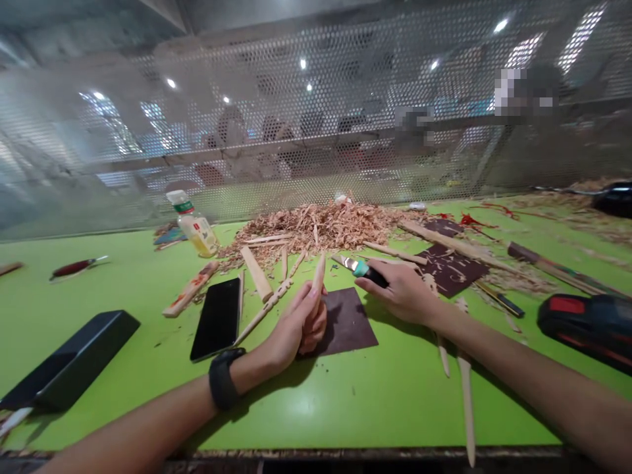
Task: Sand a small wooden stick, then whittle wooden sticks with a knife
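My left hand (307,316), below a black wristband, is closed around a small pale piece of wood (320,266) whose tapered end sticks up past the thumb. To its right, my right hand (402,289) grips a utility knife (368,271) with a black and teal handle. The knife's blade points left toward the wood, with a small gap between them. Under and beside my left hand lies a dark brown sheet of sandpaper (348,320). A carved wooden stick (269,304) rests left of my left hand.
A heap of wood shavings (320,224) lies against the perforated screen (296,118). Left are a phone (216,319), a drink bottle (195,227) and a black tray (74,359). Right are a black and red power tool (587,326), more sandpaper (451,270) and thin wooden pieces (465,401).
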`<state>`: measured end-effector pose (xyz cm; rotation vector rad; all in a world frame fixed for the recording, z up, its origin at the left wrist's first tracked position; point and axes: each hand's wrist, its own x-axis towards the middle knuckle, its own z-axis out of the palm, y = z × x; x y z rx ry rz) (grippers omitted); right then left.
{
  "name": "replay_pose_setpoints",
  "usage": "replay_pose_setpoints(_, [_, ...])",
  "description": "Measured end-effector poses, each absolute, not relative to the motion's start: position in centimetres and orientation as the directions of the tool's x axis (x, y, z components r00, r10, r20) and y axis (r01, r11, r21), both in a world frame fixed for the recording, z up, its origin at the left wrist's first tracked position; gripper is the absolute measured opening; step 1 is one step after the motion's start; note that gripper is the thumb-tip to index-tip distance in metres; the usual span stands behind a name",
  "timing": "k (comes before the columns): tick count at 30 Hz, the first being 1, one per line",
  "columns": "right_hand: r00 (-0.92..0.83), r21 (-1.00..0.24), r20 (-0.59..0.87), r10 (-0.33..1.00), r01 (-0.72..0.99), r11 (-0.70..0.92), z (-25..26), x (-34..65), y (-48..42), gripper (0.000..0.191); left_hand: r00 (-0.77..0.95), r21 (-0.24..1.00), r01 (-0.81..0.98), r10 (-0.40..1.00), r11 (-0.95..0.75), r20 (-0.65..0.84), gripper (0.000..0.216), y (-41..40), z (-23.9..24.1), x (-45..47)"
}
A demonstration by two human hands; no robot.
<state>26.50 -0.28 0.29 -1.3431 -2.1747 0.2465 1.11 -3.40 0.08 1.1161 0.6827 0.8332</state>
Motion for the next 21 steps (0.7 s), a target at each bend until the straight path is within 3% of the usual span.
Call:
replay_pose_setpoints(6, [-0.471, -0.429, 0.269, 0.84, 0.722, 0.542, 0.4, 25.1, -1.6, 0.069, 0.572, 0.904, -0.216, 0.798, 0.369, -0.189, 0.045, -3.6, 0.6, 1.0])
replay_pose_setpoints(15, [-0.569, -0.489, 0.192, 0.8, 0.651, 0.58, 1.0, 24.9, -2.3, 0.055, 0.595, 0.916, -0.122, 0.767, 0.382, -0.241, 0.048, -3.8, 1.4, 1.0])
replay_pose_setpoints(21, [-0.587, -0.362, 0.223, 0.778, 0.692, 0.625, 0.9, 25.2, -2.3, 0.06, 0.577, 0.952, 0.0, 0.777, 0.306, -0.25, 0.042, -4.2, 1.6, 0.9])
